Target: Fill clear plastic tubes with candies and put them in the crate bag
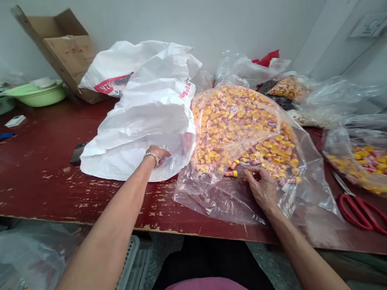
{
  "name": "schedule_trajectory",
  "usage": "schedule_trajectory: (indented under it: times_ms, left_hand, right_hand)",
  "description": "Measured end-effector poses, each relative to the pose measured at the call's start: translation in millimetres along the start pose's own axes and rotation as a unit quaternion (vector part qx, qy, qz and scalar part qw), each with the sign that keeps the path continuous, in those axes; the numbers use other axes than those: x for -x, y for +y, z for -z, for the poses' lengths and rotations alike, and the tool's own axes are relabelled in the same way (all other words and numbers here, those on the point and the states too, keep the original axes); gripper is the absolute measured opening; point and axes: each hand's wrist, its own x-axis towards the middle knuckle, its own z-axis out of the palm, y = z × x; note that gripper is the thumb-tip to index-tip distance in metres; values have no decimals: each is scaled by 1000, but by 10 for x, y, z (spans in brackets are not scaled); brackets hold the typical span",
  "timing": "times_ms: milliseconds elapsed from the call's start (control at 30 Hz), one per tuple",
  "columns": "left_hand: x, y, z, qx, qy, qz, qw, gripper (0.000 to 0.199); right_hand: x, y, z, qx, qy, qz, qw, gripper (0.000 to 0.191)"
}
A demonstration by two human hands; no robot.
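Observation:
My left hand (159,155), with a bead bracelet at the wrist, reaches into the mouth of a large white bag (120,144). Its fingers are bent together beside small clear plastic pieces (175,164); what they grip is hard to make out. My right hand (264,187) rests at the near side of a big clear plastic bag (217,205) full of small red-and-white patterned tubes with yellow caps. Thumb and forefinger are closed in a pinch, and whatever is between them is mostly hidden. One loose yellow-capped tube (231,174) lies just left of the right fingertips.
Red-handled scissors (363,211) lie at the right, below a smaller clear bag (385,169) of capped tubes. A dark object (77,153) sits beside the white bag. Farther left are a green basin (39,96) and an open cardboard box (73,56). The worn red table (44,180) ends near my body.

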Motion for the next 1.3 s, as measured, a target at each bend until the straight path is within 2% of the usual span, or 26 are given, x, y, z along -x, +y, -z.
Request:
schedule_trajectory:
  times_ms: [100, 167, 200, 267, 333, 400, 500, 633, 733, 833, 900, 933, 1033, 1167, 1233, 1300]
  left_hand:
    - [240, -14, 98, 33, 41, -23, 998, 28]
    - [531, -54, 188, 67, 43, -73, 994, 31]
    - [713, -80, 223, 84, 27, -106, 991, 32]
    - [1119, -140, 244, 121, -67, -188, 972, 33]
    - [1521, -198, 187, 124, -166, -202, 957, 34]
    - [1846, -249, 77, 129, -201, -185, 953, 36]
    - [2115, -310, -83, 133, -212, -167, 954, 34]
    - [2191, -367, -175, 141, -227, -153, 951, 35]
    - [2204, -374, -190, 189, -267, -138, 935, 35]
    - [2230, -360, -200, 248, -286, -97, 921, 31]
    - [2242, -358, -219, 268, -292, -61, 916, 29]
    - [2244, -363, -236, 278, -295, -50, 913, 27]
    - [2231, -402, -317, 320, -288, -34, 902, 23]
    - [2185, -454, -403, 368, -263, 20, 892, 30]
    - [2163, -459, -399, 377, -254, 30, 891, 34]
    - [2151, -449, -373, 366, -251, 17, 896, 35]
  right_hand:
    - [103, -158, 77, -144, -5, -78, 986, 38]
    - [203, -370, 114, -238, -18, -98, 966, 36]
    - [254, -509, 122, -279, -29, -99, 955, 34]
    - [347, -822, 113, -351, -51, -86, 931, 29]
    - [429, -1120, 62, -412, -73, -71, 906, 25]
    - [510, -1329, -19, -451, -100, -58, 885, 22]
    - [643, -1420, -128, -462, -136, -41, 875, 19]
    - [770, -1307, -100, -412, -189, -1, 891, 15]
    - [777, -1213, 31, -296, -224, 120, 921, 15]
    - [765, -1134, 122, -167, -240, 272, 917, 41]
    - [792, -1087, 118, -124, -243, 333, 903, 64]
    - [816, -1069, 100, -112, -239, 344, 901, 69]
    - [870, -1037, 31, -88, -217, 338, 912, 67]
    - [688, -945, 12, -112, -254, 321, 905, 56]
    - [478, -805, 7, -100, -219, 270, 932, 36]
    - [249, -599, -30, -28, -154, 216, 964, 18]
